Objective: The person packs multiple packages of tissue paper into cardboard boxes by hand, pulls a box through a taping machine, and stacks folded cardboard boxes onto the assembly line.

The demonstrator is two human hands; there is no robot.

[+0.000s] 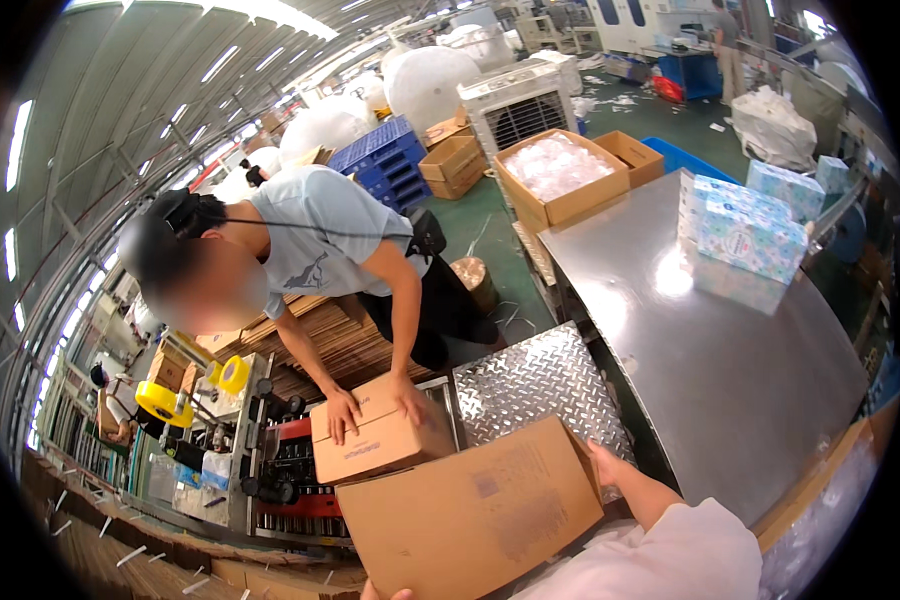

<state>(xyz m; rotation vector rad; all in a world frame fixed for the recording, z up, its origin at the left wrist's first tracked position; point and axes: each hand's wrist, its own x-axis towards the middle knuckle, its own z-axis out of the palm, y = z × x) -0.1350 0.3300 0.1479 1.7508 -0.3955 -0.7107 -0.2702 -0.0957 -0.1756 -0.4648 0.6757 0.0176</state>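
Observation:
A large brown cardboard box [470, 505] is tilted in front of me, one printed side facing up. My right hand [607, 465] grips its right edge near the far corner. At the lower edge of the picture, only the fingertips of my left hand [385, 593] show, holding the box's near left corner. Just beyond it, a smaller closed cardboard box [375, 430] sits on the roller conveyor of a taping machine [295, 480]. A co-worker in a light blue shirt leans over that box with both hands on its top.
A diamond-plate metal surface [530, 385] lies beyond my box. To the right, a steel table [720, 360] carries blue floral tissue packs [745, 235]. An open carton of clear plastic wrap [560, 170] stands behind it. Yellow tape rolls [165, 402] and flat cardboard stacks [340, 340] are at left.

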